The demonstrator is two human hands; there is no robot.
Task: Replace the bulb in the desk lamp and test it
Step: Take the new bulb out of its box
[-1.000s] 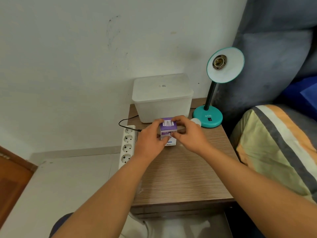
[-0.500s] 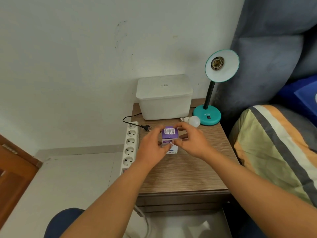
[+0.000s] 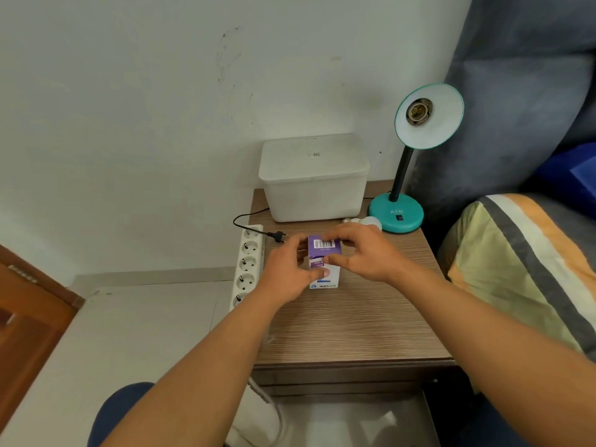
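Head view: two hands, one bulb box.

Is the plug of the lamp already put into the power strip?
No. The plug lies loose on the table, beside the power strip, with its pins in no socket.

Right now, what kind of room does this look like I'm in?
Most likely a bedroom, at the bedside. A small wooden nightstand stands against the wall with a teal desk lamp on it, and a striped pillow lies against a padded grey headboard just to the right.
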